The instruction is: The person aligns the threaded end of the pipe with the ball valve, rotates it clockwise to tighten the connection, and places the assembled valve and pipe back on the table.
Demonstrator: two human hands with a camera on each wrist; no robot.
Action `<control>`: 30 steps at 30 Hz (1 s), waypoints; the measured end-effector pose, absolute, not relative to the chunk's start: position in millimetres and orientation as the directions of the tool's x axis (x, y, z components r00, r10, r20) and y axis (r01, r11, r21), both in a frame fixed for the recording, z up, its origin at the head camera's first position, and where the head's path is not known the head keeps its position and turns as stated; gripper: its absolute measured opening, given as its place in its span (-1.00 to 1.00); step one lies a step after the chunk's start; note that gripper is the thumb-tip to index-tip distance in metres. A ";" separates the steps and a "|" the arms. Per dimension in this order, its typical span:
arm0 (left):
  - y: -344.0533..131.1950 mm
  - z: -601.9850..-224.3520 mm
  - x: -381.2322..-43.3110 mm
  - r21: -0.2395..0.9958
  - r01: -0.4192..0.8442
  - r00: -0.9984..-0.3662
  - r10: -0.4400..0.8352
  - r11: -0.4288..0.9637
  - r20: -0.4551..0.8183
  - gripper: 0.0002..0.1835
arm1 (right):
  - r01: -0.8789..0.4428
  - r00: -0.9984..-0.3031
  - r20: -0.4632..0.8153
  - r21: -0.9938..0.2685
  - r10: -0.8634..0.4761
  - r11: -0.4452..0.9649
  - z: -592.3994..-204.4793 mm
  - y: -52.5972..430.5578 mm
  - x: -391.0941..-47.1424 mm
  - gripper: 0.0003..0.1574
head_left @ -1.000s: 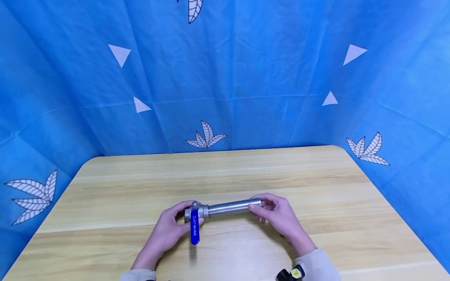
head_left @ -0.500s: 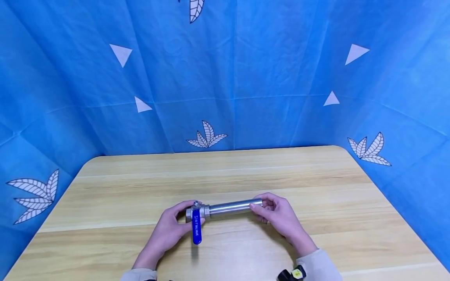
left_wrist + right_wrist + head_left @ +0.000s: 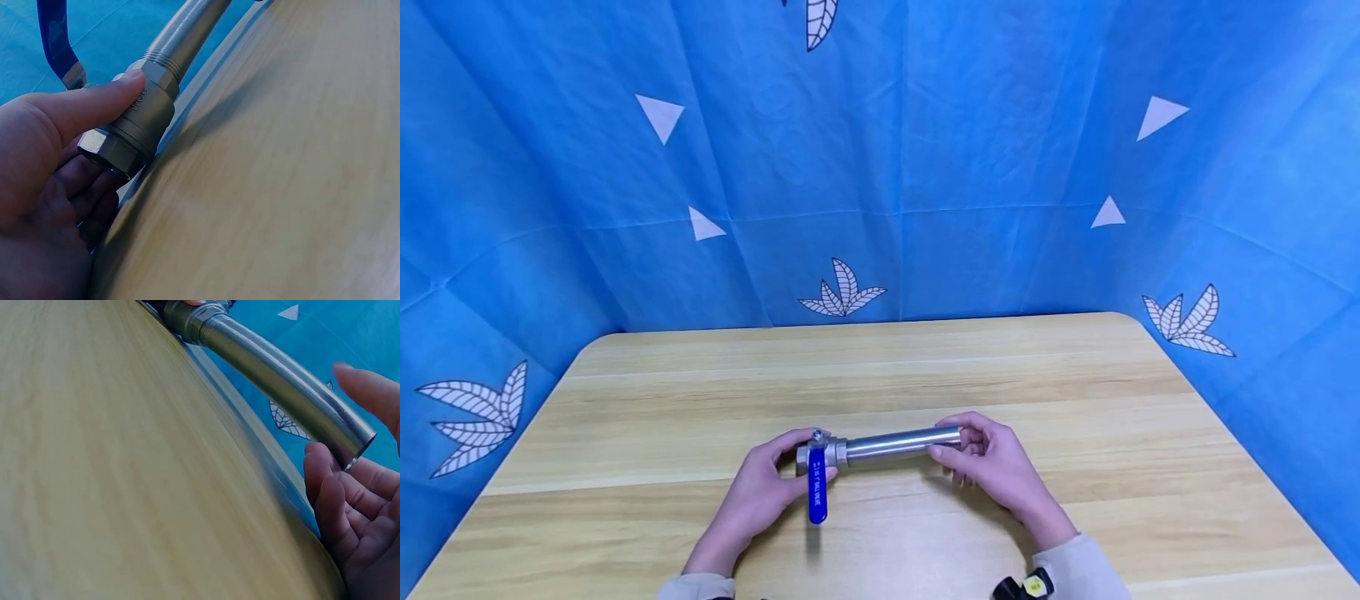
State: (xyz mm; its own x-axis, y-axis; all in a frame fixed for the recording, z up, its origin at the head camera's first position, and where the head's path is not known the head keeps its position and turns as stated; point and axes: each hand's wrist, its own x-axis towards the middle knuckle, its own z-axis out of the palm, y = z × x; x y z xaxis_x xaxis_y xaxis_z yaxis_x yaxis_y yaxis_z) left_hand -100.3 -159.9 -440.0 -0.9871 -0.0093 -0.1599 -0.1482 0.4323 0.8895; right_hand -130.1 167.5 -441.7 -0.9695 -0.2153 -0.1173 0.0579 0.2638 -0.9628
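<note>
My left hand (image 3: 758, 492) grips a steel ball valve (image 3: 150, 119), thumb across its body and fingers behind and beneath it. The valve's blue lever (image 3: 817, 492) points toward me. A shiny steel pipe (image 3: 895, 444) extends rightward from the valve, its threaded end in the valve's mouth with several threads (image 3: 162, 60) showing outside. At the pipe's free end is my right hand (image 3: 996, 462). In the right wrist view its thumb (image 3: 365, 387) stands off the pipe, while loosely bent fingers (image 3: 331, 494) lie just under and behind the open end.
Valve and pipe are held low over a light wood table (image 3: 880, 367), casting shadows on it. A blue cloth (image 3: 880, 167) with white leaves and triangles hangs around the table's back and sides. A black strap device (image 3: 1024, 585) sits on the right wrist.
My right thumb has come off the pipe's side and moved slightly toward me, its fingers loosening. The left hand keeps its grip on the ball valve, almost unmoved.
</note>
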 end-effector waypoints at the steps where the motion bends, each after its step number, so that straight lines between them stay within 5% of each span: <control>1: -159.9 -440.0 -100.3 0.889 -0.147 -0.987 -0.010 0.433 -0.159 -0.52 | 0.052 -0.969 -0.112 -0.963 -0.220 0.264 -441.7 168.1 -130.1 -0.45; 24: -160.9 -440.0 -100.3 0.885 -0.159 -0.985 -0.008 0.438 -0.173 -0.45 | 0.031 -0.972 -0.107 -0.940 -0.207 0.339 -439.9 166.7 -128.2 -0.58; 30: -160.8 -441.7 -100.9 0.895 -0.133 -0.988 0.010 0.425 -0.151 -0.46 | 0.013 -0.964 -0.096 -0.949 -0.249 0.316 -439.8 169.1 -127.7 -0.45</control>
